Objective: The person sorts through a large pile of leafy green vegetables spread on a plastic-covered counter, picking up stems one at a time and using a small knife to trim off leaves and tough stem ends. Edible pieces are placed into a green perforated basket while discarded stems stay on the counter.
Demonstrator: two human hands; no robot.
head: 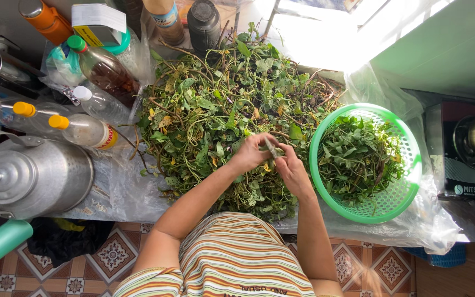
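Your two forearms reach forward from the striped shirt (232,258) and converge over the near side of the heap of leafy vines (224,110), elbows bent and wrists drawn in toward each other. Your left hand (252,153) is curled, its fingers closed around the lower end of a thin green stem (271,148), knuckles turned up. Your right hand (292,171) sits just beside it, touching it at the fingertips, and pinches the same stem between thumb and forefinger with the rest of the fingers folded in. The stem runs between both hands, tilted up and away from you. The heap lies under and beyond both hands, spread on clear plastic sheeting (127,187). Just right of your right hand stands a green plastic colander (408,192) holding picked leaves. Well off to the left of your left hand are yellow-capped bottles (83,131) lying on their sides and a metal kettle (31,176).
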